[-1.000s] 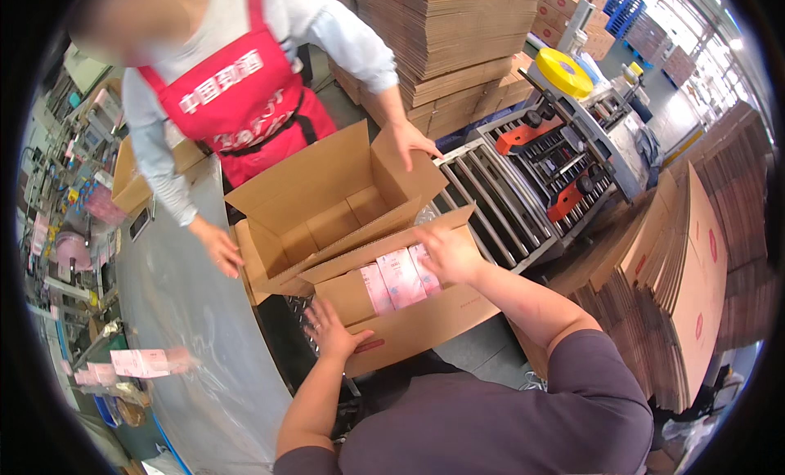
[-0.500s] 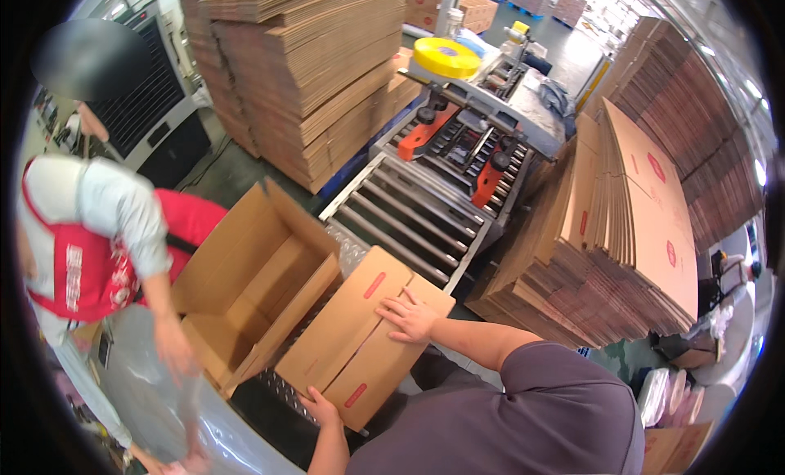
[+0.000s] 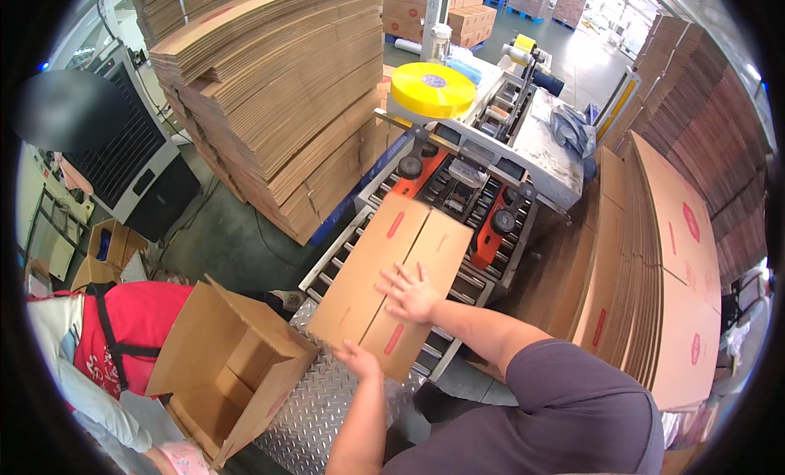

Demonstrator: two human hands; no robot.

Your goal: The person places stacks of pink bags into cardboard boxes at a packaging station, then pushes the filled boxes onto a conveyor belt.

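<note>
A closed cardboard box (image 3: pixel 368 262) with red marks lies across the near end of the roller conveyor (image 3: pixel 320 277). My right hand (image 3: pixel 411 297) rests flat on its top, fingers spread over the middle seam. Against the box's near left edge is my left hand (image 3: pixel 360 364), fingers stretched out and not wrapped round it. To the left, an open cardboard box (image 3: pixel 237 369) with raised flaps stands beside a metal tread plate (image 3: pixel 302 426); its visible inside is bare cardboard. Ahead of the closed box, the taping machine has orange side guides (image 3: pixel 488 250) with black wheels.
A yellow tape roll (image 3: pixel 432 89) sits on top of the machine. Flat cardboard stacks rise at left (image 3: pixel 286 91) and right (image 3: pixel 679 254). A co-worker in a red apron (image 3: pixel 123 328) bends at the left, near the open box. A black-fronted air cooler (image 3: pixel 135 140) stands behind.
The closed box has moved forward onto the rollers, with both my hands following it. The co-worker has bent lower at the left. My view has shifted too.
</note>
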